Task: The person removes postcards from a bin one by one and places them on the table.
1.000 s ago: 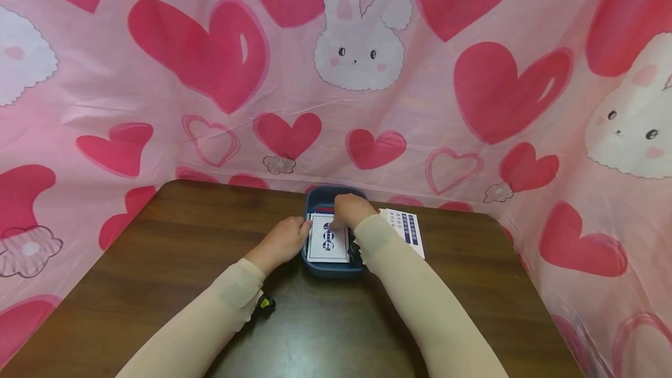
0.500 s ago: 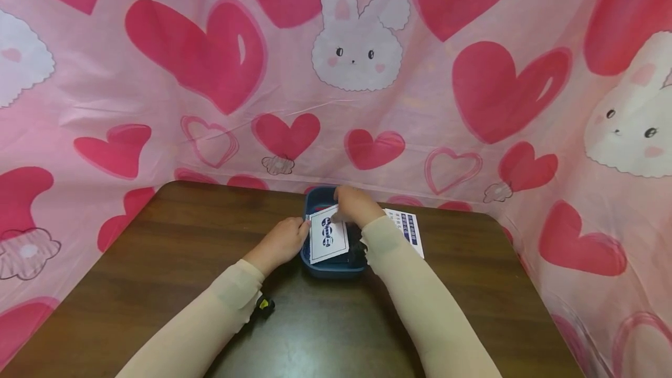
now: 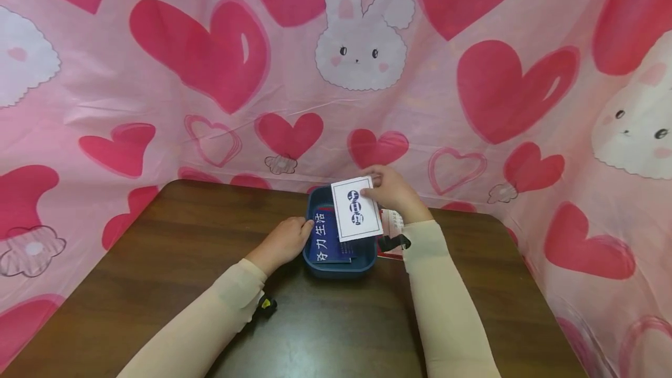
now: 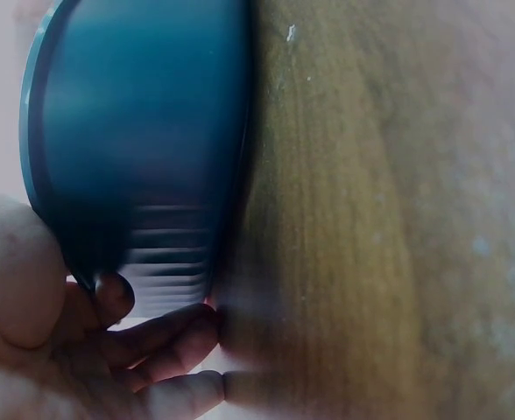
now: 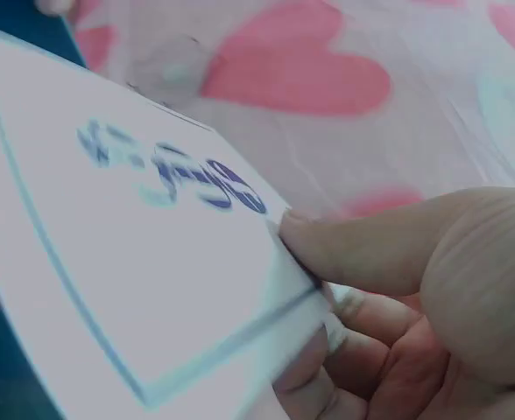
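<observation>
A white card with a thin border and round blue lettering is tilted over the right part of a blue plastic bin. My right hand pinches its upper right edge, thumb on the printed face and fingers behind, as the right wrist view shows. Inside the bin lies a dark blue card with white characters, partly covered by the white one. At the bin's left side my left hand grips the wall, thumb at the rim. In the left wrist view its fingers lie along the outside of the ribbed wall.
Red-and-white printed paper lies on the brown wooden table just right of the bin, partly behind my right hand and wrist strap. A pink curtain with hearts and rabbits stands behind the table.
My right hand has lifted the white card from the bin and moved it up and right, uncovering the dark blue card. The left hand has stayed at the bin.
</observation>
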Demonstrator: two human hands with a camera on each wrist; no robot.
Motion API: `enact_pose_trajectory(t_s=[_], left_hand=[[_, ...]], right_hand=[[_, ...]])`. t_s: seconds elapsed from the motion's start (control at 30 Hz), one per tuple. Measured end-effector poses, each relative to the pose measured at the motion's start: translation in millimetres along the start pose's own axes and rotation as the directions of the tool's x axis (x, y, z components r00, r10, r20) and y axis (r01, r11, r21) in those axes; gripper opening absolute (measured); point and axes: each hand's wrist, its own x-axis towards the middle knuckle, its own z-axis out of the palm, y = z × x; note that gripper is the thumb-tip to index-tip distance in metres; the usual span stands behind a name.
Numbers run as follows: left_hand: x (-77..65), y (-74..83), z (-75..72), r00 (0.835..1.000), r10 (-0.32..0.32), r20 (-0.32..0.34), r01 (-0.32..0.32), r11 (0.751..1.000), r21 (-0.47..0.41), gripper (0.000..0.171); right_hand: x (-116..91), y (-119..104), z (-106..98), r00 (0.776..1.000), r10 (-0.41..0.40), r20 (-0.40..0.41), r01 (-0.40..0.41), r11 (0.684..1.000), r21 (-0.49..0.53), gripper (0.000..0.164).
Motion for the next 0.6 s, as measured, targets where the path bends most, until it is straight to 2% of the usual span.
enact_pose_trajectory(t_s=[0.17,0.33,0.6], left_hand=[[-0.9,1.9,-0.1,1.000,-0.002,-0.004,0.002,1.000,-0.001,0.050],[-0.7,2.8,-0.1,1.000,0.001,-0.004,-0.001,1.000,0.011,0.051],[-0.9,3.7,-0.8,1.000,0.012,-0.001,-0.012,1.000,-0.001,0.052]], right_hand=[[-6.4,27.2,-22.7,0.996,0.033,-0.080,-0.027,0.997,0.077,0.050],[-11.3,46.1,-36.5,0.989,0.103,-0.103,-0.084,0.981,0.175,0.055],[-23.2,79.1,-62.8,0.975,0.164,-0.153,-0.138,0.976,0.168,0.056]])
